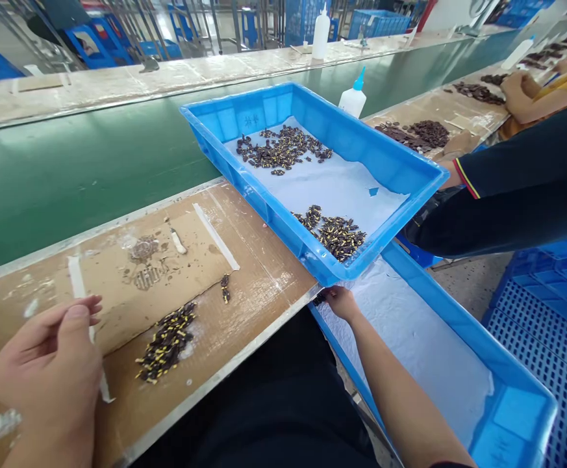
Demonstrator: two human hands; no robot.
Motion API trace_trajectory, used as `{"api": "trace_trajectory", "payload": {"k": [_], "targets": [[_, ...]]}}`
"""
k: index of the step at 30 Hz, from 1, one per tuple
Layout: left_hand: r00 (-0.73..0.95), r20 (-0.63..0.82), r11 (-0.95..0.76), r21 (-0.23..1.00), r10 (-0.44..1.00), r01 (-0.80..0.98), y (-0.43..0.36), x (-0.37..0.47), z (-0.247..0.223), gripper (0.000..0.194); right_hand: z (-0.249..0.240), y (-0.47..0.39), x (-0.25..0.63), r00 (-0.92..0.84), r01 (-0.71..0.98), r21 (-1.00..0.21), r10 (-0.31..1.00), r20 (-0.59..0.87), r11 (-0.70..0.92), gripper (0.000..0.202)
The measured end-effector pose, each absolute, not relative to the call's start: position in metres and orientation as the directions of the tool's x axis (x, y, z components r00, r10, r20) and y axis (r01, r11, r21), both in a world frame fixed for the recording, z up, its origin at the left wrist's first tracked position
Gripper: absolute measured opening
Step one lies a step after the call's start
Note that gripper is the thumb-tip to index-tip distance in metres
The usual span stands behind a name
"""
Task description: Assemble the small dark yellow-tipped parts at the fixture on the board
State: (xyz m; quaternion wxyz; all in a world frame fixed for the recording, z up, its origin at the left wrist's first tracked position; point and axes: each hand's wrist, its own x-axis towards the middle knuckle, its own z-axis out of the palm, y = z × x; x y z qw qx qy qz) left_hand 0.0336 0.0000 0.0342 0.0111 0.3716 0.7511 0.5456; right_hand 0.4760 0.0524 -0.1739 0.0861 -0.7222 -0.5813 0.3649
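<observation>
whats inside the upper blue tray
The upper blue tray is lined with a white sheet carrying two heaps of small dark parts with yellow bits, one at the far end, one at the near corner. The sheet hides the tray floor.

A faint dark mark, possibly handwritten characters, sits on the inner far wall of the blue tray [251, 121], at eleven o'clock; it cannot be read.

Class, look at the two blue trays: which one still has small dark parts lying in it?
The upper blue tray, tilted over the workbench edge, holds two heaps of dark parts on white paper. The lower blue tray shows only white paper.
</observation>
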Motion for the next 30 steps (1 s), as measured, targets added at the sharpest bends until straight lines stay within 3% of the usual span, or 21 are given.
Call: {"api": "trace_trajectory", "payload": {"k": [9,14,18,20,21,23,25,27,30], "targets": [[-0.652,0.516,-0.014,0.79,0.555,0.613,-0.002,0.017,0.02,0.023,-0.162,0.048,0.467,0.101,0.818,-0.487,0.91,-0.401,-0.305,0.02],[-0.606,0.521,-0.035,0.775,0.601,0.631,-0.008,0.01,0.02,0.017,-0.119,0.041,0.467,0.065,0.882,-0.42,0.938,-0.34,-0.213,0.03],[-0.578,0.504,-0.049,0.779,0.642,0.625,-0.008,0.01,0.023,0.016,-0.046,0.024,0.456,-0.193,0.889,-0.459,0.912,-0.361,0.006,0.024],[-0.546,0.528,-0.078,0.762,0.65,0.643,-0.007,0.01,0.022,0.016,-0.012,0.018,0.433,-0.453,0.766,-0.623,0.823,-0.343,0.162,0.028],[-0.526,0.543,-0.091,0.747,0.655,0.659,-0.006,0.011,0.023,0.016,0.002,0.017,0.416,-0.519,0.69,-0.69,0.814,-0.26,0.219,0.029],[-0.454,0.605,-0.143,0.688,0.654,0.711,-0.01,0.016,0.029,0.015,0.017,0.02,0.373,-0.513,0.599,-0.723,0.858,-0.016,0.345,0.027],[-0.327,0.711,-0.247,0.575,0.623,0.78,-0.025,0.025,0.044,0.013,0.019,0.03,0.328,-0.428,0.617,-0.66,0.887,0.177,0.429,0.028],[-0.174,0.802,-0.365,0.438,0.571,0.821,-0.054,0.036,0.065,0.023,0.014,0.043,0.292,-0.37,0.687,-0.588,0.902,0.22,0.426,0.033],[-0.045,0.845,-0.429,0.316,0.532,0.846,-0.118,0.051,0.092,0.025,0.005,0.058,0.268,-0.356,0.778,-0.5,0.923,0.149,0.38,0.036]]}}
